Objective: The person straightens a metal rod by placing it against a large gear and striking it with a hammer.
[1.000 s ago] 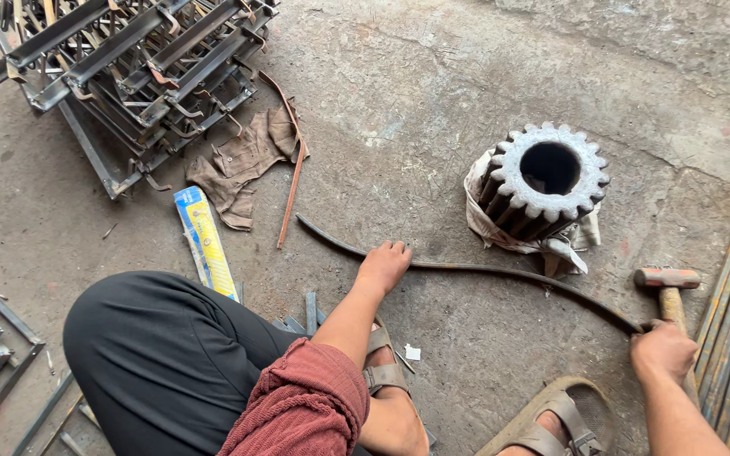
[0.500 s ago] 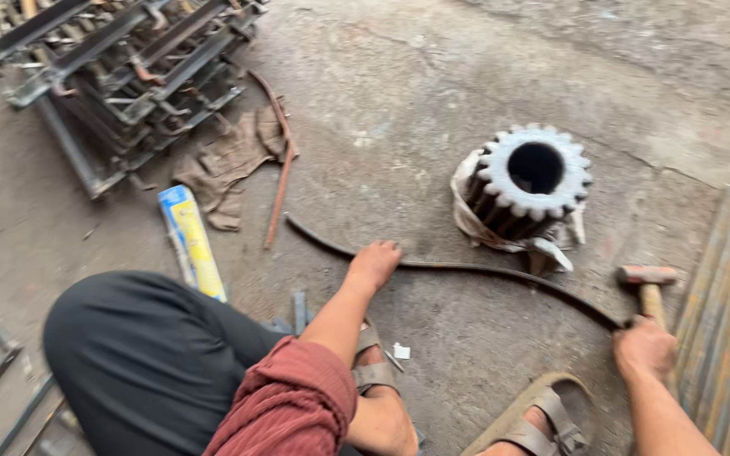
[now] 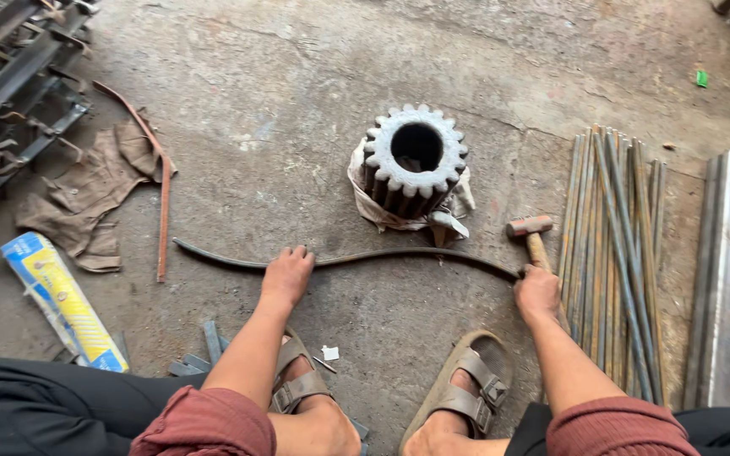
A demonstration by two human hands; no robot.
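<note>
You had your left hand (image 3: 287, 275) pressed flat on the still-wavy bent bar (image 3: 399, 253) just below the gear (image 3: 416, 160), right hand (image 3: 537, 292) wrapped round the hammer (image 3: 532, 236), so plenty of straightening looked left.

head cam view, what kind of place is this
Most likely a metalworking or fabrication workshop, with work done on a bare concrete floor. Signs: a big steel gear on a cloth, a bundle of rusty rods, stacked steel frames, and a hammer in the right hand.
</note>
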